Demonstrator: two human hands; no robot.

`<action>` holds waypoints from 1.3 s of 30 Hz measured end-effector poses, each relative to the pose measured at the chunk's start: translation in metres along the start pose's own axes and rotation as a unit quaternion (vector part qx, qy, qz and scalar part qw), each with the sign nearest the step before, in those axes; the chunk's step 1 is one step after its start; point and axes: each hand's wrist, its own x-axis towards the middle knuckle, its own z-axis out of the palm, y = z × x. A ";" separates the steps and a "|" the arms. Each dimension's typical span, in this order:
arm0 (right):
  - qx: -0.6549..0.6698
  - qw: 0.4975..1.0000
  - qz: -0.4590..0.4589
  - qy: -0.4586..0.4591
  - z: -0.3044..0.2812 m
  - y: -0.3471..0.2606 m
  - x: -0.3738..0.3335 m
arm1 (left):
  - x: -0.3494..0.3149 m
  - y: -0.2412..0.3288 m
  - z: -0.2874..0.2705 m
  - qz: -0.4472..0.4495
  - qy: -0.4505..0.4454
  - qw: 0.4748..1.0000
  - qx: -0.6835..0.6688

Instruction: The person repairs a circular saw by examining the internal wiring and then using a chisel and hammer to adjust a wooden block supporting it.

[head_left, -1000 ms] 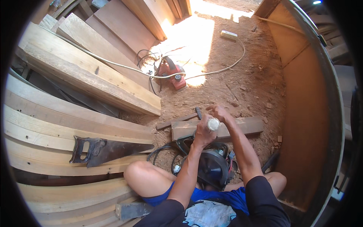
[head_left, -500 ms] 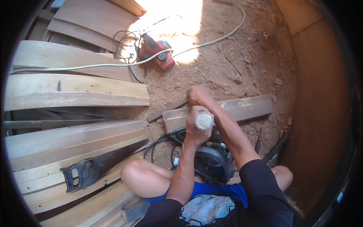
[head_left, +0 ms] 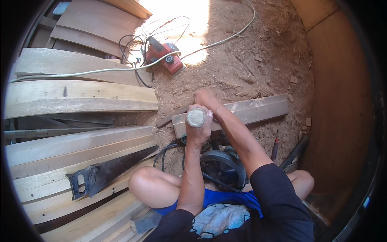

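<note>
My left hand (head_left: 198, 132) is wrapped around a thick round handle (head_left: 196, 117) whose pale, rough end faces up; its lower part is hidden. Just beyond it, my right hand (head_left: 206, 99) is closed at the far side of a squared wooden beam (head_left: 252, 114), and what it grips cannot be seen. The right forearm passes over the beam. A dark narrow wood strip (head_left: 172, 116) sticks out left of the hands. Close to my lap stands a circular saw (head_left: 223, 168), partly covered by my arms.
A red electric planer (head_left: 166, 57) with cords lies on the shavings-covered floor at the far left. A handsaw (head_left: 105, 172) rests on stacked boards (head_left: 80, 144) at my left. A red-and-black screwdriver-like tool (head_left: 275, 147) lies right of the saw. A brown panel (head_left: 340, 121) bounds the right side.
Both hands have shifted left and slightly away from me, the left one more, with the round handle still in its grip. The view has moved a little.
</note>
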 end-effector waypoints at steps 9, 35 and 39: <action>-0.083 0.994 -0.032 0.065 -0.001 0.005 -0.018 | 0.005 -0.008 -0.014 -0.027 -0.028 0.999 -0.003; -0.127 0.949 0.102 0.268 -0.015 0.063 -0.037 | 0.000 0.006 -0.007 -0.032 -0.061 0.997 -0.043; -0.179 0.898 0.164 0.367 -0.058 0.121 -0.083 | -0.004 0.006 -0.008 -0.050 -0.043 0.997 -0.048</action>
